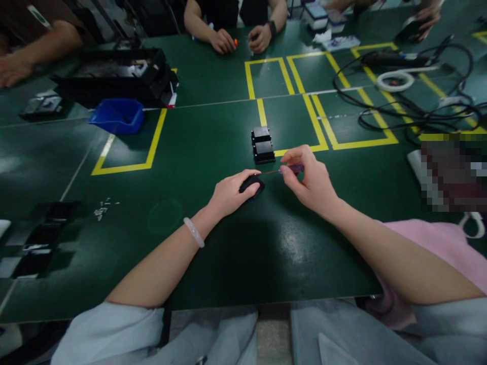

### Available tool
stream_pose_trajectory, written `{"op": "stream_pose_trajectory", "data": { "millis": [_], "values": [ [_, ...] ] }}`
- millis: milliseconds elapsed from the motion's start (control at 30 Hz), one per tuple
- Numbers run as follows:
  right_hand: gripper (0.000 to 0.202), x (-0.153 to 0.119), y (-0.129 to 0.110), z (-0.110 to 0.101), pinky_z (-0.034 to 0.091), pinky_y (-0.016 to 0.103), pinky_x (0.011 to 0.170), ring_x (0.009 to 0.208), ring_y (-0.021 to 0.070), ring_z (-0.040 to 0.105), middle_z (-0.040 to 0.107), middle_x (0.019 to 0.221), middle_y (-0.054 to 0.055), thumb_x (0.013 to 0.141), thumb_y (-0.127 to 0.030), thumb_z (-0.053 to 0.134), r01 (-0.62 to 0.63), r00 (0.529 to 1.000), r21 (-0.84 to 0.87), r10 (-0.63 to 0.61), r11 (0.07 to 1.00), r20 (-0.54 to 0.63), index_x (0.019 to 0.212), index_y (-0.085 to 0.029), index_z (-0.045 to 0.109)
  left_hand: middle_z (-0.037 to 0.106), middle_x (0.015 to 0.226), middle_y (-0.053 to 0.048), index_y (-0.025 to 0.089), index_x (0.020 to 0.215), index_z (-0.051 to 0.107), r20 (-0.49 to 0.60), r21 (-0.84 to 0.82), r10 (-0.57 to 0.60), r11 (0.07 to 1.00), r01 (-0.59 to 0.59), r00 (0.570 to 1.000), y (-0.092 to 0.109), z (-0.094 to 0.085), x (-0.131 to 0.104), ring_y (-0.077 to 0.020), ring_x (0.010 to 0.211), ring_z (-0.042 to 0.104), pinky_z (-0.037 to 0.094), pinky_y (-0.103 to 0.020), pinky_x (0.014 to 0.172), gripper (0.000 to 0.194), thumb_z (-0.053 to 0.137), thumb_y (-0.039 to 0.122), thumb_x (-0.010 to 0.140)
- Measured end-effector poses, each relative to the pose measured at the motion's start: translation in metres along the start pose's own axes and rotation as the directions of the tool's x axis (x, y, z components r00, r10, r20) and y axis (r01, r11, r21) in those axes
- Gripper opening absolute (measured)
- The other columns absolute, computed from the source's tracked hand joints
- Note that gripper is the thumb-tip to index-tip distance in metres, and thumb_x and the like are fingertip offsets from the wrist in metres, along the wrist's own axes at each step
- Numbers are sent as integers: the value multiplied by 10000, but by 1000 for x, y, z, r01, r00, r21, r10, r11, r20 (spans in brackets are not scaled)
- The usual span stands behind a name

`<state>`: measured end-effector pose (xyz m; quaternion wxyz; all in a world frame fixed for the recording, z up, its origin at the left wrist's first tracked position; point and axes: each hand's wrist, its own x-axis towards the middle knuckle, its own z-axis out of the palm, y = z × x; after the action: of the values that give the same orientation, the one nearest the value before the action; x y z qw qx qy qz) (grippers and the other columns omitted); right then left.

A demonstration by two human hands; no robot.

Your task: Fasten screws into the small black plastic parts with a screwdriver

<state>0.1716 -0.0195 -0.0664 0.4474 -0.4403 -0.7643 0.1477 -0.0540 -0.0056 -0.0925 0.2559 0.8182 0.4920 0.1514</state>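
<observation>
My left hand (233, 195) grips a small black box-like part (255, 189) against the green table, thumb on the near side and fingers along the far side. In my right hand (310, 180) is a screwdriver (296, 168) with a purplish handle, pinched between thumb and fingers. Its thin shaft points left, and the tip reaches the part's edge by my left fingertips. Just beyond my hands lie two black box-like parts (263, 145), one behind the other, with small shiny spots along their sides. A heap of small screws (101, 209) rests to the left.
A blue bin (117, 115) and stacked black trays (114, 76) stand at the back left. More dark parts (41, 238) lie at the left. Black cables (407, 106) and a white ring (395, 81) spread at the right. Across the table, co-workers' hands (241, 40) are busy.
</observation>
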Motion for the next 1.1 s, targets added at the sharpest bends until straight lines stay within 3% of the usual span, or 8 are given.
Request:
{"op": "stream_pose_trajectory", "data": {
  "millis": [233,433,667,867,1100],
  "values": [
    [94,0,0,-1,463,292,666,698,147,599,615,809,-1,948,-323,534,-1,999,-7,1,1000,34,919,-234,530,694,1242,-9,297,1336,580,2,5,-2,1000,2,1000,0,0,0,-250,1057,665,477,-351,866,450,403,512,983],
    [97,0,0,0,486,290,691,741,150,620,615,868,6,906,-225,543,2,1000,2,-2,1000,2,1001,-235,527,692,1254,-14,292,1337,582,4,6,-6,1000,6,1000,0,1,1,-248,1057,665,480,-349,867,451,406,506,981],
    [87,0,2,0,472,291,674,714,149,621,623,815,-1,947,-315,534,10,999,2,-11,1000,30,928,-230,530,690,1257,-8,297,1341,580,0,1,-2,1000,2,1000,-1,1,0,-245,1076,661,479,-347,887,447,411,505,984],
    [125,-1,1,1,493,297,685,736,155,629,610,841,-1,890,-218,552,-12,1000,7,12,1000,10,1011,-235,529,693,1256,-14,290,1337,583,-1,-1,-4,1000,4,1000,0,0,0,-249,1071,663,479,-350,876,457,403,513,981],
    [90,0,0,-1,473,290,668,701,148,617,617,799,-4,949,-314,531,3,999,1,-3,1000,38,911,-233,533,691,1259,-13,292,1338,582,0,5,-3,1000,3,1000,0,0,0,-249,1074,662,480,-353,888,451,408,504,980]
  ]
}}
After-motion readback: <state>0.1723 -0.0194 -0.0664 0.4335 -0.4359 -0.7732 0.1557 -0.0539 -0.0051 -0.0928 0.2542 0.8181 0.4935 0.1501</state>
